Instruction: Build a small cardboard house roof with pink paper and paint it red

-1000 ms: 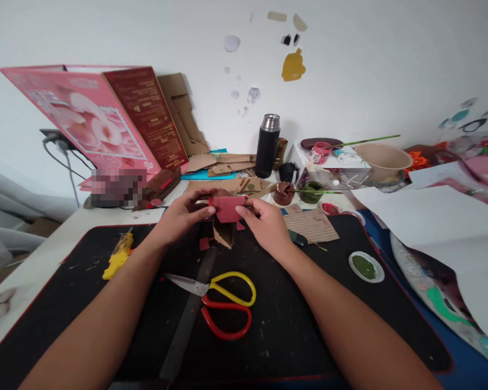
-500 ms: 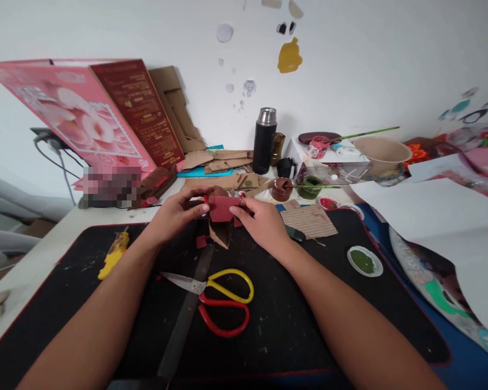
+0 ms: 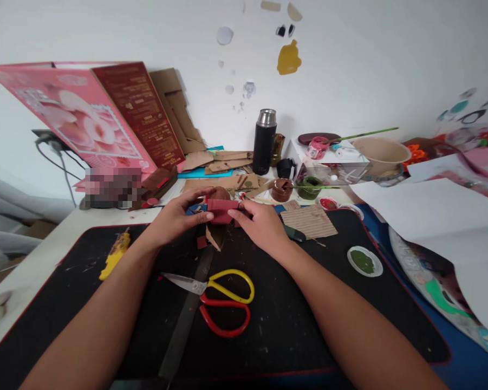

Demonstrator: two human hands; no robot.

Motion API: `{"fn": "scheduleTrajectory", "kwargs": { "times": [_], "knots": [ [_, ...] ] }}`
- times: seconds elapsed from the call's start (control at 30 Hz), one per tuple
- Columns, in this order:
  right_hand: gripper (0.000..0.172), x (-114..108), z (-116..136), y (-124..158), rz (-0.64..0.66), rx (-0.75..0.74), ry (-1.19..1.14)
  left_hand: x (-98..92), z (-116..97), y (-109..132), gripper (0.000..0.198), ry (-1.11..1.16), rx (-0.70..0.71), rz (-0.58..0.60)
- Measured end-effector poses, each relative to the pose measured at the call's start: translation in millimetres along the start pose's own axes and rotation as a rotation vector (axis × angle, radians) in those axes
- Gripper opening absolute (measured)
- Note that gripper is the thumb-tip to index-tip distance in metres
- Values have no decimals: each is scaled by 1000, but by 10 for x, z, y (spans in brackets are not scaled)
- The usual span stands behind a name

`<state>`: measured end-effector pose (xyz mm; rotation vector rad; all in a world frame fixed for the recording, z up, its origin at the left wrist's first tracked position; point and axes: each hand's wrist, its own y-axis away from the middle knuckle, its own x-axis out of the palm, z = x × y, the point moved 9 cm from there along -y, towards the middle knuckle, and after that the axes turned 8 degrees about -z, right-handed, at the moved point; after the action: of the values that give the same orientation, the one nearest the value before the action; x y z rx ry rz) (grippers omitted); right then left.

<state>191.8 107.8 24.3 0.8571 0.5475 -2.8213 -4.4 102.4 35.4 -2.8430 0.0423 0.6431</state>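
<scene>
Between my two hands is a small dark-red painted cardboard piece (image 3: 220,211), with its flat face toward me. My left hand (image 3: 182,215) pinches its left end, thumb in front and fingers behind. My right hand (image 3: 256,218) grips the right end, thumb pressed on its face. Just under it a bare brown cardboard scrap (image 3: 214,237) stands at a tilt; whether it joins the red piece I cannot tell. A small red-brown scrap (image 3: 202,242) lies beside it. Scissors (image 3: 203,287) with one yellow and one red handle lie nearer to me, blades pointing left.
All this is on a black mat (image 3: 292,325). Corrugated cardboard (image 3: 311,222), a green-handled tool (image 3: 294,233) and a lid of green paint (image 3: 364,261) lie to the right. A yellow-handled tool (image 3: 114,257) is at left. Behind stand paint jars (image 3: 282,189) and a black flask (image 3: 264,143).
The red piece has tipped slightly and sunk a little, and my left thumb has shifted along its edge. Both hands keep their hold.
</scene>
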Motion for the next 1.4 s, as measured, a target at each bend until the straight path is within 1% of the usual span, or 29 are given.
{"fn": "scheduleTrajectory", "kwargs": {
  "times": [0.17, 0.27, 0.33, 0.37, 0.47, 0.5, 0.53, 0.57, 0.63, 0.67, 0.73, 0.77, 0.83, 0.93, 1.03, 1.13, 1.2, 1.33, 1.4],
  "knots": [
    [23, 30, -17, 6, 5, -23, 63, 66, 7, 36, 90, -22, 27, 69],
    [23, 49, -20, 12, 1, -47, 115, 36, -14, 45, 96, -69, 51, 54],
    [22, 63, -23, 17, 5, -53, 124, -51, -23, 44, 98, -103, 49, 10],
    [21, 69, -26, 18, 8, -52, 122, -127, -22, 40, 96, -127, 38, -35],
    [22, 76, -33, 17, 9, -50, 107, -417, 37, 45, 76, -293, -64, -195],
    [22, 78, -36, 17, 9, -49, 103, -466, 75, 55, 71, -370, -120, -192],
    [22, 80, -42, 16, 9, -46, 99, -454, 124, 69, 70, -429, -181, -129],
    [22, 82, -48, 16, 10, -41, 95, -397, 171, 94, 72, -464, -236, -31],
    [23, 90, -58, 19, 15, -30, 81, -223, 224, 172, 76, -484, -310, 175],
    [23, 92, -61, 21, 17, -25, 71, -133, 225, 213, 75, -485, -324, 256],
    [25, 89, -62, 24, 14, -14, 49, 29, 202, 278, 68, -461, -328, 364],
    [25, 85, -61, 25, 10, -9, 40, 88, 191, 298, 64, -445, -328, 389],
    [25, 77, -57, 26, 2, -4, 29, 153, 181, 310, 56, -414, -329, 388],
    [23, 81, -45, 28, 1, -11, 36, 201, 162, 288, 51, -355, -309, 365],
    [19, 94, -26, 35, 5, -30, 60, 224, 142, 245, 52, -310, -293, 336],
    [18, 100, -17, 42, 11, -35, 82, 244, 177, 222, 55, -301, -320, 322],
    [19, 101, -15, 44, 16, -34, 95, 241, 202, 197, 55, -315, -311, 300],
    [25, 93, -5, 39, 9, -42, 107, 172, 232, 123, 54, -361, -248, 205],
    [27, 86, 5, 37, -2, -48, 108, 148, 252, 110, 56, -349, -249, 176]
  ]
}}
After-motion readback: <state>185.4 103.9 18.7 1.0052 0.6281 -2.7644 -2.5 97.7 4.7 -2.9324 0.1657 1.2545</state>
